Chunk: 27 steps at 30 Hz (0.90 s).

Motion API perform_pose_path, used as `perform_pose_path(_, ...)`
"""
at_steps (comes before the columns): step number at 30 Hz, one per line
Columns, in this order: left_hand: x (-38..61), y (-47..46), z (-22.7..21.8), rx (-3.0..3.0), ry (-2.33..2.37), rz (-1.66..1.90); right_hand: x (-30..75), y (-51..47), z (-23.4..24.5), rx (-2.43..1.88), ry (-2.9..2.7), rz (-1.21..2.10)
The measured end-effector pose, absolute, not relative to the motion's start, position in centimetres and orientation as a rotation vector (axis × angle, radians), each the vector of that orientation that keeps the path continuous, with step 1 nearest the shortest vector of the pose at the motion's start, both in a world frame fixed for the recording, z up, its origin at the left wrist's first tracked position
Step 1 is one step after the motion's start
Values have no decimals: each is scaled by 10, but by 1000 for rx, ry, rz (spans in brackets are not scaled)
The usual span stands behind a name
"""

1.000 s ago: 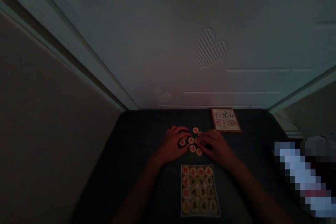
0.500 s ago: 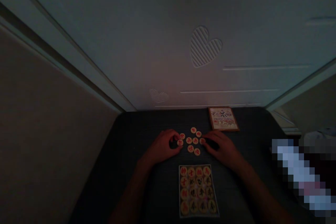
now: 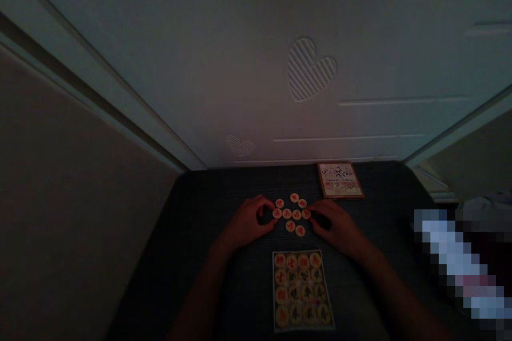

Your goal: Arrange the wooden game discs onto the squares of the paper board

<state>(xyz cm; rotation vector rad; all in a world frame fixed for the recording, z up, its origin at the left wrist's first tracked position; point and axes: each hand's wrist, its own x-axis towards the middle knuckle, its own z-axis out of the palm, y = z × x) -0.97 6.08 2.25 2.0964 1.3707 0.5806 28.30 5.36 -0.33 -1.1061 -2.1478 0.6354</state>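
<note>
Round Chinese chess pieces with red characters lie on the dark table, several of them in a short row. At the row's left end, my left hand (image 3: 254, 221) has thumb and fingertips closed on a chess piece (image 3: 277, 213). My right hand (image 3: 336, 224) pinches the chess piece (image 3: 306, 214) at the right end. Between these two lie a piece (image 3: 287, 213) and another piece (image 3: 296, 214), close together. Loose pieces sit behind the row, such as one (image 3: 294, 197), and two in front, one of them the piece (image 3: 300, 230).
Nearer to me lies a shallow box (image 3: 273, 290) filled with rows of red and black chess pieces. A square lid with printed characters (image 3: 341, 180) rests at the back of the table (image 3: 192, 208). A white panel with hearts (image 3: 256, 64) rises behind. A blurred-out patch (image 3: 460, 266) is at right.
The left end piece has moved right and slightly back, and the right one slightly left, so the row is straighter and tighter. A piece by my left fingers shifted slightly back.
</note>
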Motion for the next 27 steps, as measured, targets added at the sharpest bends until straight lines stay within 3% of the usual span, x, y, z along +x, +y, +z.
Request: perform_pose_path(27,1,65,7,2052,1584,690,280,53,-6,-1154,-2136,676)
